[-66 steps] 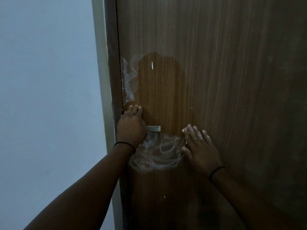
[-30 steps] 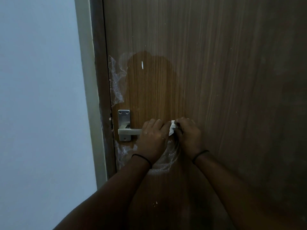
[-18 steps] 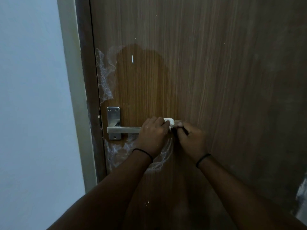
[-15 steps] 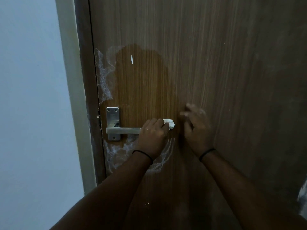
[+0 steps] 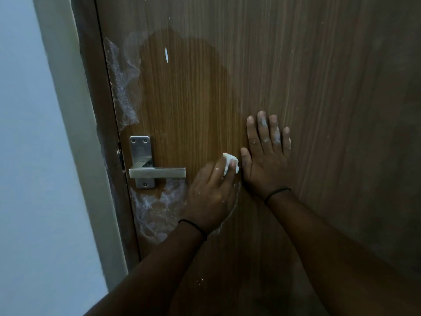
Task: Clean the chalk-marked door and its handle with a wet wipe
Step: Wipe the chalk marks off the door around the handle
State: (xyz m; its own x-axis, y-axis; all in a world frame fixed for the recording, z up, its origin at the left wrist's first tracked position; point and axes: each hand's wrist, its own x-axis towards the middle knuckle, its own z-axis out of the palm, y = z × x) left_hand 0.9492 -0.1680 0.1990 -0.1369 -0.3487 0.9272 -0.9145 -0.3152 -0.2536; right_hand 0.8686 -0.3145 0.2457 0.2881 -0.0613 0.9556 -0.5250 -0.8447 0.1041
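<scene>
— What's holding the wipe?

— My left hand pinches the balled wet wipe against the door, just right of the handle.

— And the other one?

— My right hand lies flat, fingers straight, probably bracing the door while I scrub. Chalk remains below the handle and along the left edge.

Left hand curled in a pinching grip; right hand flat, fingers spread straight.
</scene>
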